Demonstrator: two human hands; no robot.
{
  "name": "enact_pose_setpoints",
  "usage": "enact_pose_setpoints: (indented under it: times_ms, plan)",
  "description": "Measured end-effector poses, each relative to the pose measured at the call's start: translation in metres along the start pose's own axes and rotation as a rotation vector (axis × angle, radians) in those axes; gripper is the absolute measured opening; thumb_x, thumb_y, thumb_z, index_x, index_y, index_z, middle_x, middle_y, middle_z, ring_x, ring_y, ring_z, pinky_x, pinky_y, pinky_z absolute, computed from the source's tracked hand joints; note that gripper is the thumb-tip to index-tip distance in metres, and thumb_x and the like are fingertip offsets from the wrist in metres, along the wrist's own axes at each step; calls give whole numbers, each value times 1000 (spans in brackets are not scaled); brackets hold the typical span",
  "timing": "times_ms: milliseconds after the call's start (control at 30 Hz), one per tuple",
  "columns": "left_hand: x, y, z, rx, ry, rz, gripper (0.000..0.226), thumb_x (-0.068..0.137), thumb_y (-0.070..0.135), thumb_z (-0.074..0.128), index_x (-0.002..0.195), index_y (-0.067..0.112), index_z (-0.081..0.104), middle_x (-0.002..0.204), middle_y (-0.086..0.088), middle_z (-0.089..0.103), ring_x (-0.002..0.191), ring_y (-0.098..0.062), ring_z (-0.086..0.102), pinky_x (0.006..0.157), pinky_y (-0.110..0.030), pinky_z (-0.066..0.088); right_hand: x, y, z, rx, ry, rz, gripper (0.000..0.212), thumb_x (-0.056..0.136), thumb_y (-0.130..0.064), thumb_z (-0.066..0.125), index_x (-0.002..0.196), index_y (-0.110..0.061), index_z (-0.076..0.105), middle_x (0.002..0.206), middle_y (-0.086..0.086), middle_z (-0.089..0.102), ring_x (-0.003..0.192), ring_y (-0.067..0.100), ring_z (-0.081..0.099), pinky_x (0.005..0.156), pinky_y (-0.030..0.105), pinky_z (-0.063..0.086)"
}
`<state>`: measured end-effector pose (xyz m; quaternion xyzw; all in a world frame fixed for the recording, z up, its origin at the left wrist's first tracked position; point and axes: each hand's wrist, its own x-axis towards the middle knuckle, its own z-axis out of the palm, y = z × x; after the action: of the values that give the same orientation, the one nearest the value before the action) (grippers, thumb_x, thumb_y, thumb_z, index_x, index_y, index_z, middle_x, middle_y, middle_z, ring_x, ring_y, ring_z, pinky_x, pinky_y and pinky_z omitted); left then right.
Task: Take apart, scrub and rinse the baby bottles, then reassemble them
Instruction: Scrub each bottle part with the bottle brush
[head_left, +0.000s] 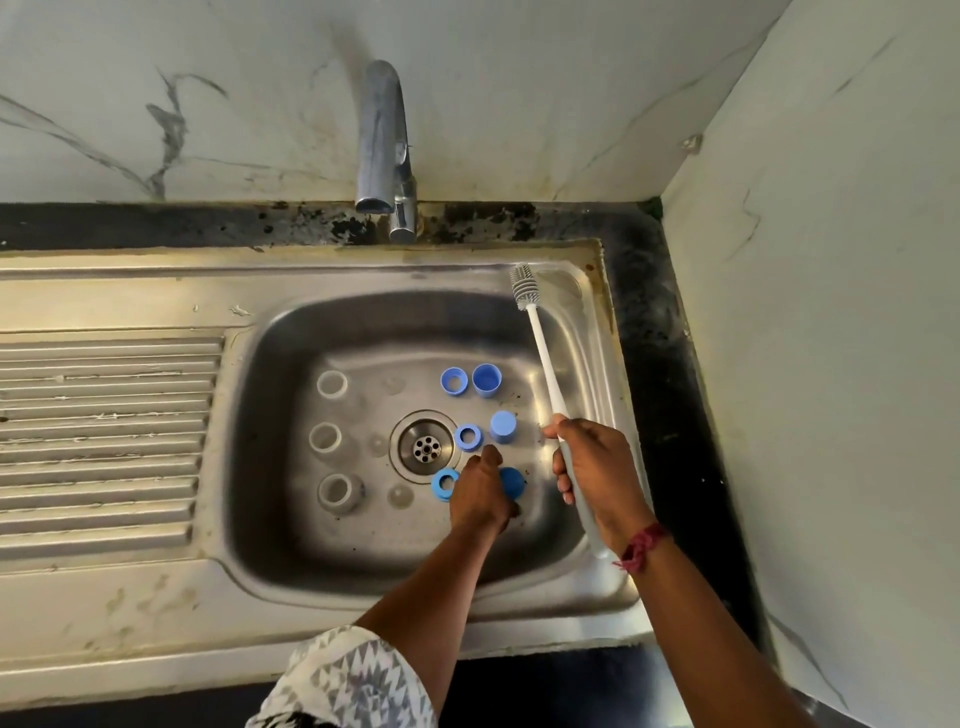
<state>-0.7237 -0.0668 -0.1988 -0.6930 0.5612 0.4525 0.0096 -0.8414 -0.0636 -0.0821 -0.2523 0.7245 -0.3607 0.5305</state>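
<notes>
While brush (541, 354) in R hand (597, 470), blue cap (514, 481) beside L hand (478, 493).

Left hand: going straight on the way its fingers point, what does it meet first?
Probably the light-blue cap just beyond the left hand, right of the drain; depth is unclear.
</notes>
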Motion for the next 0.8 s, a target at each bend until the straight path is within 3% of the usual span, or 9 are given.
enact_pose_setpoints:
  times_ms: [233, 400, 567, 667, 800]
  plan:
    - [-6, 5, -21, -2, 10, 4, 68, 74, 4, 81, 132, 18, 47, 121, -7, 60, 107, -25, 62, 83, -38, 58, -9, 2, -13, -11, 68, -36, 25, 97, -26, 59, 85, -6, 67, 55, 6, 55, 45, 14, 48, 45, 26, 42]
    - [-11, 18, -45, -162, 122, 38, 45, 74, 8, 74, 114, 15, 58, 103, -4, 67, 95, -24, 66, 74, -33, 55, -12, 9, -31, -87, 186, -101, 28, 96, -22, 57, 70, -10, 58, 59, 5, 54, 53, 17, 49, 49, 27, 43]
    - [-33, 53, -59, -295, 263, 141, 16, 85, 16, 59, 100, 18, 57, 72, 14, 58, 74, -15, 60, 53, -7, 32, -16, 12, -56, -393, 352, -213, 19, 93, -14, 50, 75, -12, 56, 77, 6, 61, 72, 26, 54, 68, 31, 39]
    - [-45, 69, -62, -364, 296, 192, 20, 85, 13, 60, 104, 18, 61, 72, 19, 58, 75, -8, 60, 53, -2, 33, -14, 17, -64, -498, 430, -302, 14, 93, -12, 52, 90, -4, 64, 83, 11, 65, 75, 27, 56, 69, 32, 42]
    - [-59, 82, -61, -384, 305, 235, 22, 84, 14, 63, 106, 15, 64, 93, 5, 70, 84, -13, 66, 60, -7, 38, -4, 30, -71, -580, 519, -377, 14, 92, -10, 57, 96, 0, 67, 89, 19, 66, 80, 35, 62, 68, 32, 44]
